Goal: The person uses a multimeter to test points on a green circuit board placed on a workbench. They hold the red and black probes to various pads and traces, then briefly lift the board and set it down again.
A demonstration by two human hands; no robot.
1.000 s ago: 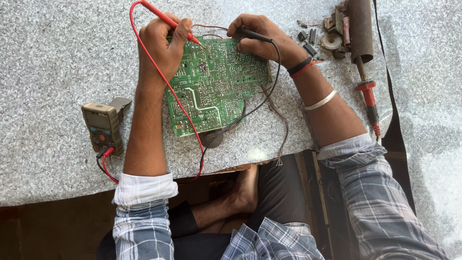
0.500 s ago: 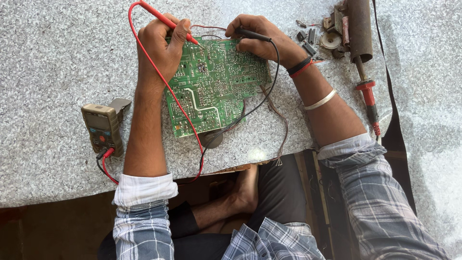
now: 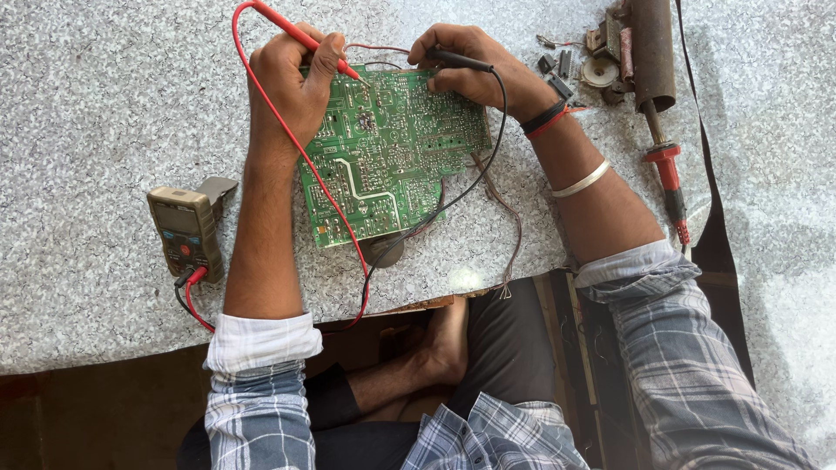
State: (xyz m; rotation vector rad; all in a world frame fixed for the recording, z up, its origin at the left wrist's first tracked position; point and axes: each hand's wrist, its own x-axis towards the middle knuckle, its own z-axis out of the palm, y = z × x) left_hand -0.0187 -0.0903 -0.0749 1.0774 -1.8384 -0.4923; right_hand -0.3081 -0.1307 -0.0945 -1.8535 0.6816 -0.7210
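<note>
Left hand grips red probe, tip on green circuit board. Right hand grips black probe at board's top edge. Board flat on speckled table; meter left of it.

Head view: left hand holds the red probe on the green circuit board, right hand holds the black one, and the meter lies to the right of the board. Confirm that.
Not quite. The head view shows the meter lying to the left of the green circuit board, not the right. The rest stands: the left hand holds the red probe on the board and the right hand holds the black probe.
</note>
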